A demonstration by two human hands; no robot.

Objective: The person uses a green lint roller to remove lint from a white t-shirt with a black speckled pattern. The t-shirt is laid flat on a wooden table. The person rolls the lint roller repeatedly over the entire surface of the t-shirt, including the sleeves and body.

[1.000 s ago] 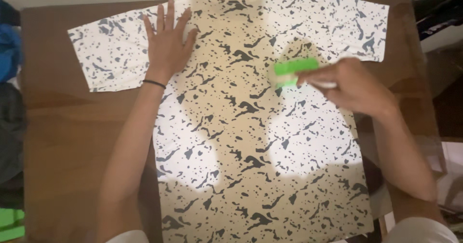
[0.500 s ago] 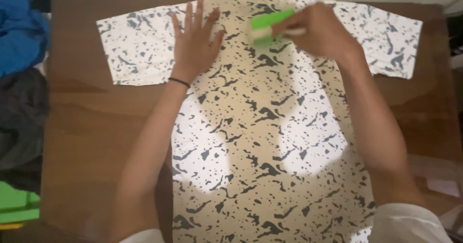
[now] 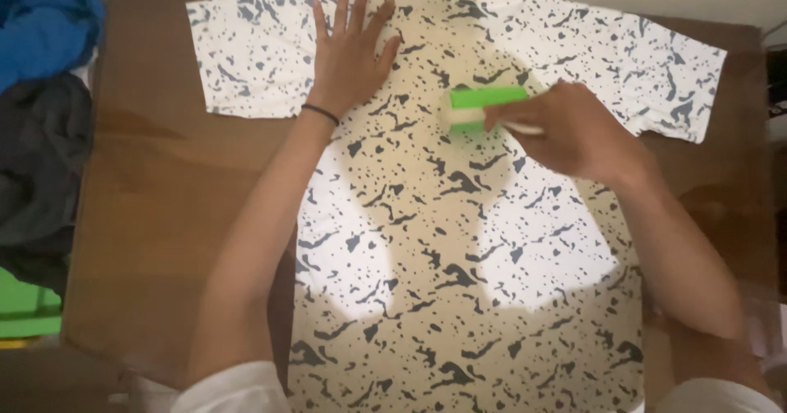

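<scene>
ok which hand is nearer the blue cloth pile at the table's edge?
Left. The left hand lies flat on the shirt, on the side toward the blue cloth pile. The right hand, holding the green roller, is farther across.

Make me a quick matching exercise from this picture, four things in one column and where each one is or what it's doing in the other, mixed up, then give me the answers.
Things:
1. left hand
2. right hand
3. blue cloth
4. spotted shirt

Places or states:
A. bunched up at the far left, off the table
B. spread out flat on the brown table
C. pressed flat, fingers spread, on the shirt near one sleeve
D. closed around a green and white roller tool

Pairs: 1-C, 2-D, 3-A, 4-B
</scene>
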